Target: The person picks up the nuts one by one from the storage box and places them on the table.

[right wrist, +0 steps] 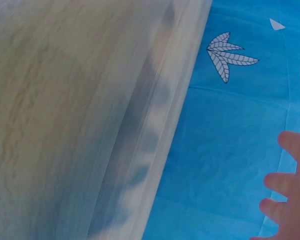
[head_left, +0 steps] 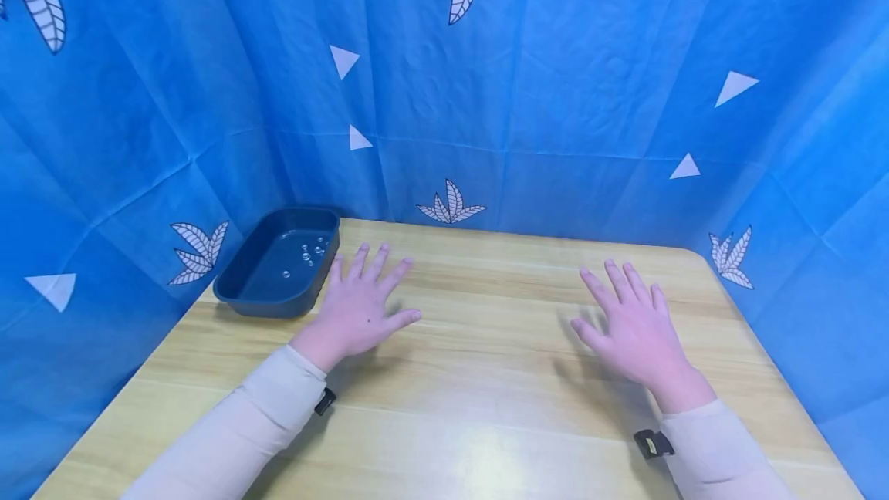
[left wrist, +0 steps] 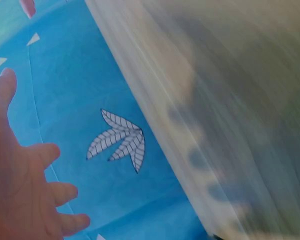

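Note:
My left hand (head_left: 357,303) is spread over the left part of the wooden table (head_left: 472,361), palm down, fingers straight and apart. Its little finger overlaps the right side of a dark blue rectangular tub (head_left: 274,307) in the head view. Inside the tub lie several small clear, shiny pieces (head_left: 306,256), too small to make out their kind. On the right, my right hand (head_left: 635,334) hovers with fingers spread and holds nothing. Both wrist views show the hands' fingers (left wrist: 45,155) (right wrist: 285,185) stretched out, with finger shadows on the tabletop.
A blue curtain (head_left: 590,99) with white leaves and triangles hangs behind the table and along both sides. The tub stands in the table's back left corner, close to the curtain. Dark bands (head_left: 653,444) are at both sleeves' cuffs.

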A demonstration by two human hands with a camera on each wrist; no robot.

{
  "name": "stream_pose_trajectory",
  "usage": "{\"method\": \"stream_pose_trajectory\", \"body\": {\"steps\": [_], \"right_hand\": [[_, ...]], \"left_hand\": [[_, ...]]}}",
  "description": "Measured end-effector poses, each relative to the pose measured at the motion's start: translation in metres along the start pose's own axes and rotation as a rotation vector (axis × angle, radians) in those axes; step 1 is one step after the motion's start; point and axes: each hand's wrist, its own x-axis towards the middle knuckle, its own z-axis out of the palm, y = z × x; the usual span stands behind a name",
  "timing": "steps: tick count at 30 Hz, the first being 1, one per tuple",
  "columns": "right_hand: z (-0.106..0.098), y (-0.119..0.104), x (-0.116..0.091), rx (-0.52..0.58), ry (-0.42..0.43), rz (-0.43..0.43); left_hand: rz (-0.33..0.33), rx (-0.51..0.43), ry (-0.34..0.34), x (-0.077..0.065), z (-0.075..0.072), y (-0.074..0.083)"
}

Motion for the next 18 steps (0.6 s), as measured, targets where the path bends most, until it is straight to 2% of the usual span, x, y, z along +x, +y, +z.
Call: {"method": "stream_pose_trajectory", "body": {"steps": [9, 18], "right_hand": [[0.004, 0.001, -0.004, 0.002, 0.013, -0.009], [0.005, 0.003, -0.006, 0.012, 0.029, -0.013]], "left_hand": [[-0.036, -0.028, 0.040, -0.007, -0.001, -0.028], [-0.061, -0.031, 0.041, -0.008, -0.006, -0.060]]}}
